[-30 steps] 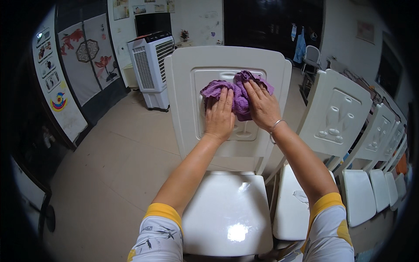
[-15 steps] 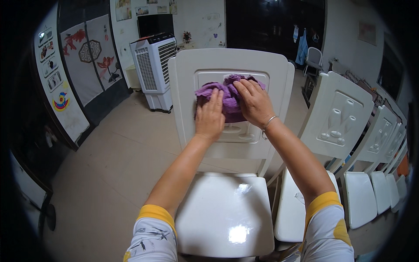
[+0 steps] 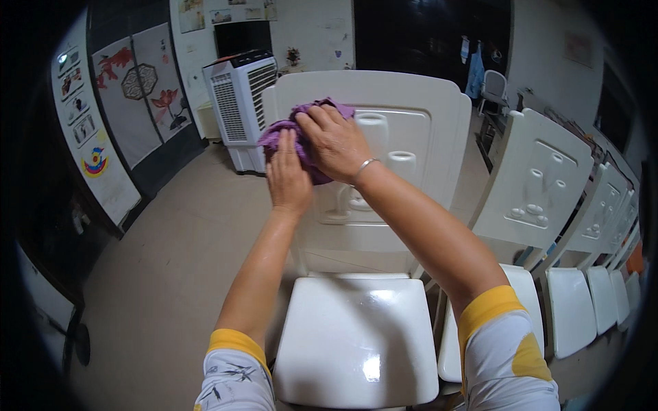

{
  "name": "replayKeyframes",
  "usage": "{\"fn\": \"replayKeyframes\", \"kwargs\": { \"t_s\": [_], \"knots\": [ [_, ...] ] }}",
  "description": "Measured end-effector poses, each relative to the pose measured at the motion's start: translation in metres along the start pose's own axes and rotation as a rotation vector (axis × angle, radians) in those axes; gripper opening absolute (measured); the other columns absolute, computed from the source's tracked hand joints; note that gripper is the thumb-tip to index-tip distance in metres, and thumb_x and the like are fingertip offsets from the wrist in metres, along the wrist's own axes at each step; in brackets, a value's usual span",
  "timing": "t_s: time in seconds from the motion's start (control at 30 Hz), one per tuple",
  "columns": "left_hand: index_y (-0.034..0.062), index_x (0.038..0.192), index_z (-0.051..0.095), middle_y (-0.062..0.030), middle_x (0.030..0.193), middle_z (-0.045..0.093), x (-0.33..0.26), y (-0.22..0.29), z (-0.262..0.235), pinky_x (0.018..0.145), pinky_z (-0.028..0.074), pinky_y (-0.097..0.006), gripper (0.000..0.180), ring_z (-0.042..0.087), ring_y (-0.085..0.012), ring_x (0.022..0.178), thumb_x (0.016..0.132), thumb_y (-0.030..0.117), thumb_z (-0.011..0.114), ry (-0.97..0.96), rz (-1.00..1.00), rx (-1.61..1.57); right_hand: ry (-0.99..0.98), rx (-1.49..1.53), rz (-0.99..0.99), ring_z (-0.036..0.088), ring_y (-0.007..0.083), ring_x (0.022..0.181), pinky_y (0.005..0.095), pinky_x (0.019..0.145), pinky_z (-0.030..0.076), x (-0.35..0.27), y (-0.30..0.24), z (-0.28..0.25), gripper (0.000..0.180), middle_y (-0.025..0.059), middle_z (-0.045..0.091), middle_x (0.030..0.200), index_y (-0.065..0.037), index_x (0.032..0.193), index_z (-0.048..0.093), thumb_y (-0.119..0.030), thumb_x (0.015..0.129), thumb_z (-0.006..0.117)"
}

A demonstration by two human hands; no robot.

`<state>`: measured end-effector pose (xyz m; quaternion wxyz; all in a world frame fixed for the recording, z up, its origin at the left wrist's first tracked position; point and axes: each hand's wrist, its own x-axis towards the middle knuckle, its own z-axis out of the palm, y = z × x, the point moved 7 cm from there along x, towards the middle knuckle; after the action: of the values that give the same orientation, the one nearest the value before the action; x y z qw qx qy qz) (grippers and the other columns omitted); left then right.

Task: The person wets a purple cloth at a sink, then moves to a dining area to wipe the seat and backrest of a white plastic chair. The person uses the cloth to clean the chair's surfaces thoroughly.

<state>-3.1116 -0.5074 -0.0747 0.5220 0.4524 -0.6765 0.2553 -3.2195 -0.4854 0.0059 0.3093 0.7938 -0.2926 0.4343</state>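
Observation:
A crumpled purple cloth (image 3: 322,177) is pressed against the left part of the backrest (image 3: 404,96) of a white chair. My right hand (image 3: 334,142) has its fingers bent over the cloth's upper part, a bracelet on that wrist. Just left of and below it, my left hand (image 3: 288,179) presses the cloth at the backrest's left edge, fingers close together. Raised vase-like shapes (image 3: 372,130) show on the backrest panel right of my hands. Below them is the chair's glossy white seat (image 3: 356,335). The palms and the cloth beneath them are hidden.
Several more white chairs (image 3: 534,181) stand in a row on the right. Behind the chair at left is a white air cooler (image 3: 236,109). A printed curtain (image 3: 140,85) hangs in a doorway on the left. Tiled floor (image 3: 164,267) lies left of the chair.
Both hands and the purple cloth have moved left across the backrest, from its middle to its left edge. The raised shapes that were covered now show. The chair leans slightly differently in view.

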Motion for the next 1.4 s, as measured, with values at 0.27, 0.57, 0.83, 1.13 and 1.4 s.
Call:
{"fn": "replayKeyframes", "kwargs": {
  "t_s": [0.27, 0.57, 0.83, 1.13, 1.4],
  "knots": [
    [0.0101, 0.148, 0.03, -0.0111, 0.152, 0.032, 0.007, 0.057, 0.017, 0.1, 0.034, -0.051, 0.075, 0.045, -0.0309, 0.124, 0.076, 0.007, 0.051, -0.106, 0.05, -0.08, -0.047, -0.075, -0.051, 0.054, 0.0253, 0.108, 0.0378, 0.082, 0.049, -0.035, 0.05, -0.052, 0.043, 0.008, 0.056, 0.117, -0.006, 0.119, 0.054, -0.011, 0.076, 0.057],
    [0.0081, 0.145, 0.035, -0.0122, 0.15, 0.035, 0.005, 0.155, 0.049, 0.107, 0.026, -0.057, 0.069, 0.049, -0.0301, 0.118, 0.08, 0.012, 0.055, -0.162, 0.213, -0.197, -0.079, -0.201, 0.135, 0.049, 0.0331, 0.117, 0.0394, 0.094, 0.046, -0.108, 0.106, -0.107, 0.06, 0.0138, 0.053, 0.13, -0.007, 0.129, 0.052, -0.002, 0.07, 0.061],
    [0.0074, 0.143, 0.038, -0.0107, 0.144, 0.043, -0.051, 0.144, 0.047, 0.108, 0.028, -0.051, 0.069, 0.054, -0.0254, 0.109, 0.079, 0.018, 0.062, -0.247, 0.395, -0.093, -0.167, -0.231, 0.177, 0.048, 0.035, 0.123, 0.0415, 0.092, 0.047, -0.181, 0.084, -0.07, 0.055, 0.0157, 0.048, 0.137, -0.004, 0.135, 0.047, -0.008, 0.08, 0.054],
    [0.0062, 0.142, 0.039, -0.0126, 0.142, 0.045, 0.038, 0.145, 0.032, 0.112, 0.02, -0.054, 0.067, 0.052, -0.0296, 0.11, 0.078, 0.016, 0.06, -0.162, 0.338, -0.001, -0.092, -0.209, 0.268, 0.048, 0.0359, 0.124, 0.043, 0.09, 0.048, -0.11, 0.092, -0.073, 0.059, 0.0172, 0.044, 0.142, -0.003, 0.138, 0.042, -0.011, 0.081, 0.053],
    [0.0087, 0.142, 0.039, -0.0091, 0.139, 0.049, 0.001, 0.15, 0.034, 0.114, 0.017, -0.053, 0.068, 0.054, -0.0282, 0.108, 0.079, 0.015, 0.061, -0.215, 0.417, -0.02, -0.033, -0.283, 0.236, 0.047, 0.0353, 0.123, 0.04, 0.1, 0.041, -0.129, 0.081, -0.081, 0.059, 0.0196, 0.049, 0.135, 0.001, 0.135, 0.044, -0.004, 0.077, 0.053]
  ]
}}
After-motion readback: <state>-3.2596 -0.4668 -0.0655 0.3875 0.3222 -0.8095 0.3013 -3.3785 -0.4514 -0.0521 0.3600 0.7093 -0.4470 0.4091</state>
